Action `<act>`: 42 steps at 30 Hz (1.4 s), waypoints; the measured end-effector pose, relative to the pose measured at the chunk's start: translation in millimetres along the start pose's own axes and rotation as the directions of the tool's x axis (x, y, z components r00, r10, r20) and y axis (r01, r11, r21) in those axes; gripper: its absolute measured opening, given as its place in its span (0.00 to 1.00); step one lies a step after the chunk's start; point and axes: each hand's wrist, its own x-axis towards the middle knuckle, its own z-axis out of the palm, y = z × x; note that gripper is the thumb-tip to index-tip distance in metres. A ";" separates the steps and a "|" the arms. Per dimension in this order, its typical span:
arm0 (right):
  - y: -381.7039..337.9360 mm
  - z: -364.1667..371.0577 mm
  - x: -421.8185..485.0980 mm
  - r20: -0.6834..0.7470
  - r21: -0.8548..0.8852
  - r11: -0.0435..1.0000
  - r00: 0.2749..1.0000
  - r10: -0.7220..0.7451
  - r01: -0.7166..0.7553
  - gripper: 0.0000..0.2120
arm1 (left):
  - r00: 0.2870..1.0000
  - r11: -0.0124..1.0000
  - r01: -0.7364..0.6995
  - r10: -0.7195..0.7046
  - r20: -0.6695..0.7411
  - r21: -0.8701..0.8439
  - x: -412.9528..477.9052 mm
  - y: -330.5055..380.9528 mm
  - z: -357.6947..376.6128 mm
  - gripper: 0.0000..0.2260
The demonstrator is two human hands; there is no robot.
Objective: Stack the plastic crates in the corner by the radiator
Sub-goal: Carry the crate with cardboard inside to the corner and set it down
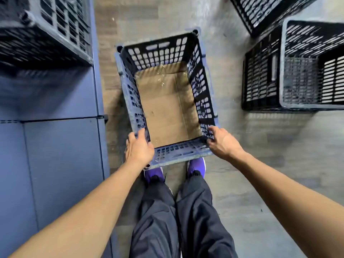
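A dark plastic crate with slotted walls and a cardboard sheet lining its bottom sits straight in front of my feet. My left hand grips its near left corner. My right hand grips its near right corner. Whether the crate rests on the floor or is lifted I cannot tell. Two more black crates stand on the floor at the right, one behind the other. Another crate sits high at the upper left, blurred.
A blue cabinet or panel wall runs along the left side, close to the held crate. Grey wood-look floor spreads to the right and behind. My purple shoes are just below the crate's near edge.
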 end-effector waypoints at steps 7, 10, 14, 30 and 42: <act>7.6 15.3 45.5 -0.140 -0.012 0.999 0.989 0.041 -0.044 0.24 | 0.995 0.996 0.090 -0.092 -0.049 -0.028 47.2 -17.7 11.1 0.33; 6.0 11.0 60.7 -0.197 0.010 0.994 0.975 0.108 -0.108 0.23 | 0.993 0.994 0.102 -0.104 -0.064 -0.045 60.4 -13.7 7.1 0.34; 2.6 9.6 76.7 -0.243 0.026 0.991 0.960 0.136 -0.134 0.21 | 0.987 0.986 0.138 -0.145 -0.064 -0.097 78.3 -3.8 4.6 0.34; 6.7 -23.7 102.9 -0.112 0.483 0.852 0.951 0.288 -0.201 0.16 | 0.958 0.964 0.138 -0.188 -0.216 -0.226 110.9 -16.1 -27.3 0.12; 10.8 -115.8 -33.8 -0.166 0.342 0.928 0.963 0.214 -0.147 0.09 | 0.980 0.990 0.144 -0.141 -0.141 0.009 -25.2 38.7 -134.5 0.19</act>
